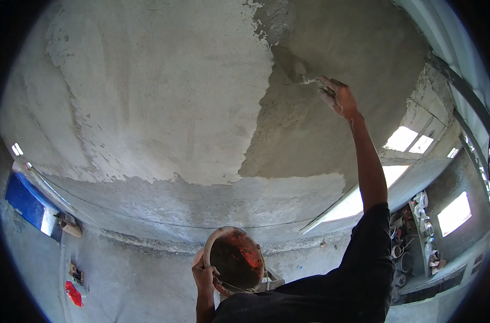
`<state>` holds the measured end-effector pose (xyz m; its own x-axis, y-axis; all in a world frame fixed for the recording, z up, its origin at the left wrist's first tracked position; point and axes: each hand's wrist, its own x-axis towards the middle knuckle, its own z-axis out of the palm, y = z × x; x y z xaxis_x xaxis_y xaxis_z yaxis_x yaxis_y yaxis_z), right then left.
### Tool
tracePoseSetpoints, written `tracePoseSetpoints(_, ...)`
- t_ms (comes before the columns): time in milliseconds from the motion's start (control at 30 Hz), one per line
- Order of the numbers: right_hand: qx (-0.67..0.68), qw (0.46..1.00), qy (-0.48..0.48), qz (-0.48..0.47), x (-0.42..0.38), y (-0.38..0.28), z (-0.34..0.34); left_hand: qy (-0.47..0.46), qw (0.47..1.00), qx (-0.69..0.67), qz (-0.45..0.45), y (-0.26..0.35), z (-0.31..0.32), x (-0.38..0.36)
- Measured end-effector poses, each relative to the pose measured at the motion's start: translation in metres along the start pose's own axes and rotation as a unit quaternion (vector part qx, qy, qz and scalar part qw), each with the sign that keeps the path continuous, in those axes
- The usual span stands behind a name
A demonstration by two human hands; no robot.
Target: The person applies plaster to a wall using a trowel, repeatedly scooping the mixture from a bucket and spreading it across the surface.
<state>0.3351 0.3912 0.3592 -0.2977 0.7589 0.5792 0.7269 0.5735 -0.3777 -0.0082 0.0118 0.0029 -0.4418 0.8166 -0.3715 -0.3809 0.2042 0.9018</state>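
High on the wall, my right hand [337, 98] is closed around the handle of a trowel [297, 71]. Its blade lies against a darker, damp-looking patch of plaster [315, 137], close to the ragged border with the paler dry plaster [169, 97]. Lower down, in front of my body, my left hand [204, 275] grips the rim of a round bucket [211, 243]. The bucket is tilted so its mouth faces me. Its inside is dark, with orange-red showing along the right side.
A thin cable [202, 225] sags along the lower wall. Bright window openings [401, 139] are on the right, near a shelf [425, 237] crowded with items. At far left stand a blue panel [27, 199] and, on the floor, a red object [73, 294].
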Motion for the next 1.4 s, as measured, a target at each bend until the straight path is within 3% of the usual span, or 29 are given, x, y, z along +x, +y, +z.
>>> tracePoseSetpoints(233,0.076,0.987,0.133,0.042,0.018,-0.020,-0.007,0.014,1.000,-0.001,0.012,-0.002,0.001,0.000)
tracePoseSetpoints(400,-0.062,0.973,0.190,-0.112,0.018,-0.018,0.042,0.022,1.000,0.017,0.012,0.001,0.006,-0.002)
tracePoseSetpoints(433,-0.063,0.974,0.190,-0.110,0.020,-0.015,0.057,0.021,1.000,0.018,0.011,0.000,0.005,-0.002)
tracePoseSetpoints(500,-0.193,0.945,0.239,-0.112,0.025,-0.005,0.087,0.009,1.000,0.023,0.009,-0.004,0.002,0.000)
tracePoseSetpoints(633,-0.230,0.942,0.234,-0.069,0.021,0.021,0.137,0.009,1.000,0.015,0.007,0.008,0.008,-0.005)
tracePoseSetpoints(733,-0.158,0.964,0.205,-0.066,-0.016,0.014,0.157,0.021,0.999,0.028,0.002,0.010,0.009,-0.009)
tracePoseSetpoints(800,-0.160,0.970,0.155,-0.099,-0.041,0.014,0.163,0.015,0.999,0.031,0.005,0.010,0.006,-0.008)
tracePoseSetpoints(933,-0.108,0.988,0.075,-0.078,-0.061,0.009,0.152,0.007,1.000,0.018,-0.009,0.009,0.006,-0.004)
tracePoseSetpoints(1000,0.131,0.975,0.169,-0.058,-0.041,0.019,0.151,0.009,1.000,0.009,-0.006,0.010,0.008,-0.004)
tracePoseSetpoints(1033,0.132,0.975,0.170,-0.055,-0.026,0.020,0.146,0.009,1.000,0.012,-0.007,0.010,0.008,-0.005)
tracePoseSetpoints(1100,0.048,0.957,0.259,-0.118,0.003,0.011,0.128,0.000,0.999,0.033,0.007,0.011,0.008,-0.006)
tracePoseSetpoints(1233,-0.093,0.954,0.266,-0.105,0.012,-0.034,0.103,-0.007,1.000,0.026,0.006,0.004,0.005,-0.002)
tracePoseSetpoints(1333,-0.095,0.967,0.218,-0.088,0.009,-0.023,0.127,-0.002,1.000,0.030,-0.011,0.010,0.006,-0.005)
tracePoseSetpoints(1400,-0.154,0.964,0.168,-0.136,-0.008,-0.019,0.137,-0.006,1.000,0.022,0.010,0.006,0.008,-0.004)
